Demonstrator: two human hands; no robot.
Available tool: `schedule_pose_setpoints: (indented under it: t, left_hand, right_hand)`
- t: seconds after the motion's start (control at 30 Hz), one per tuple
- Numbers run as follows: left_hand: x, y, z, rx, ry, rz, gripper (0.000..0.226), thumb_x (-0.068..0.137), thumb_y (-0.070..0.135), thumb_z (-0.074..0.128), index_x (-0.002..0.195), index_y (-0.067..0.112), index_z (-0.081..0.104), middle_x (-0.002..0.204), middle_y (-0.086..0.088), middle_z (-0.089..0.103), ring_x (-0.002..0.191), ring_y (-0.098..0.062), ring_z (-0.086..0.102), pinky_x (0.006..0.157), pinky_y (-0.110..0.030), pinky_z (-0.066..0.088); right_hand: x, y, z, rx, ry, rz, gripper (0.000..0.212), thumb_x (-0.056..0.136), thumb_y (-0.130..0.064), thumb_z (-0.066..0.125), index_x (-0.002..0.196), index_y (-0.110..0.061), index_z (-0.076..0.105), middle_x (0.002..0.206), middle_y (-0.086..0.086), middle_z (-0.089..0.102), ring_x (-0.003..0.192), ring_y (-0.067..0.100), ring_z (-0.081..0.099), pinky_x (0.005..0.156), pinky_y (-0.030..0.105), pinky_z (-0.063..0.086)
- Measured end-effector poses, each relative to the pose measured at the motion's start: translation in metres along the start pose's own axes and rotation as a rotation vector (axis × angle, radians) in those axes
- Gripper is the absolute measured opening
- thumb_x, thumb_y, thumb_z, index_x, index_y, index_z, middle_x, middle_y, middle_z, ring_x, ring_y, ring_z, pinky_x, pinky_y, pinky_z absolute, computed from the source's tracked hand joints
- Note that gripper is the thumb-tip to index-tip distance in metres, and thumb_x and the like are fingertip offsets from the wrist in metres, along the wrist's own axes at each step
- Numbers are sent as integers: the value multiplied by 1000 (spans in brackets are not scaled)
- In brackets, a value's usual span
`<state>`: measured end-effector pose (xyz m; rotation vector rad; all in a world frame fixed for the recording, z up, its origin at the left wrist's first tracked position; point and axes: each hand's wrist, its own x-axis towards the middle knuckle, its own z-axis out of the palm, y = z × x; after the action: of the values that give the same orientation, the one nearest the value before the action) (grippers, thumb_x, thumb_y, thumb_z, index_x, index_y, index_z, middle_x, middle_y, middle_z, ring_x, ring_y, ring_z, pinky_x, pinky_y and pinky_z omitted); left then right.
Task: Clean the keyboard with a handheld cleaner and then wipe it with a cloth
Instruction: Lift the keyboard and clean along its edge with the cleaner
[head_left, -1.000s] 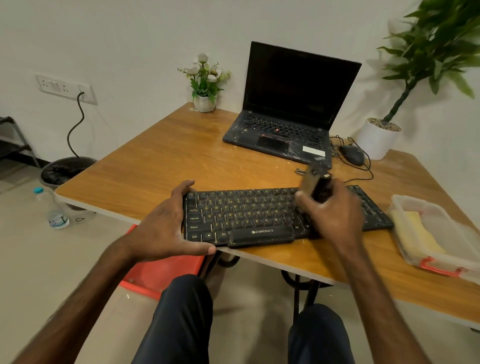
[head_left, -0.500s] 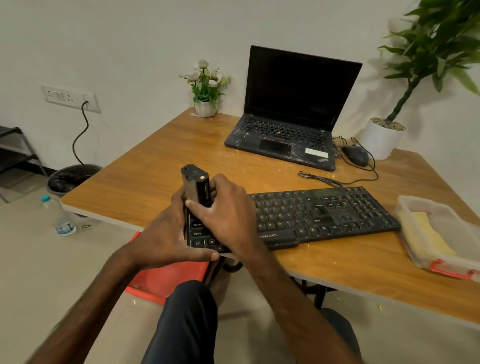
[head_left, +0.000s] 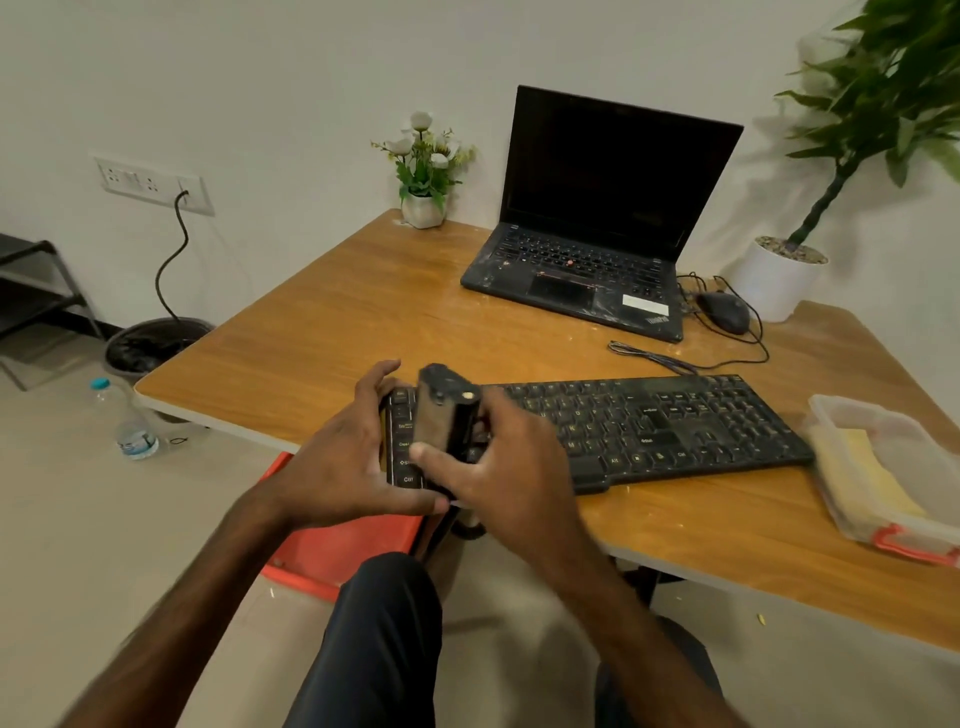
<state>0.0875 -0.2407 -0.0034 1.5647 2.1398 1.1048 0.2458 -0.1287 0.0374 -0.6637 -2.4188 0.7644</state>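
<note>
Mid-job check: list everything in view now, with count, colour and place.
table: 1, brown wood, centre
keyboard: 1, black, table's near edge
handheld cleaner: 1, black, over keyboard's left end
container: 1, clear, red latch, table's right
cloth: 1, yellow, inside container
laptop: 1, black, table's far side
mouse: 1, black, right of laptop
flower pot: 1, white, far corner
potted plant: 1, green, white pot, far right
water bottle: 1, clear, floor left
bin: 1, black, floor left
left hand: 1, grips keyboard's left end
right hand: 1, holds handheld cleaner
</note>
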Motion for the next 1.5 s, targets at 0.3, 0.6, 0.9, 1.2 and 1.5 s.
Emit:
schedule_pose_setpoints:
  t: [0.3,0.6,0.9,1.2,1.5]
  left_hand:
    - [-2,2,1,17,9,-33,145,46,83,77,155,33,-3,134,40,28,125,10,40,100,-6,29]
    - [-2,3,-1,-2,1,-49,147,43,84,76,155,31,-2,132,45,24,126,8,40,96,-1,29]
    - [-2,7,0,36,-1,-40,146,42,84,76,155,30,1,131,43,26,125,5,43,104,-16,33]
    - [-1,8,0,60,4,-45,144,45,85,74,156,27,4,136,28,35,128,-1,44,106,-21,35]
    - [-2,7,0,39,-6,-32,145,44,86,74,155,31,-1,133,35,31,124,2,44,101,-14,33]
  right_hand:
    - [-5,91,-87,-56,257,309,50,75,-47,78,115,-23,59,107,-5,67,86,7,62,68,22,52]
    - [-26,109,-91,-67,333,331,46,76,-48,76,111,-26,57,103,-6,65,90,10,62,66,22,49]
    - [-44,102,-82,44,308,275,39,75,-44,81,103,-28,60,96,-15,66,85,-3,61,69,19,51]
    - [-44,112,-89,87,420,340,41,76,-39,80,109,-28,59,102,-12,67,87,-7,61,64,7,45]
    - [13,124,-103,-117,405,356,50,77,-45,78,116,-19,59,109,-2,67,88,11,60,73,31,52]
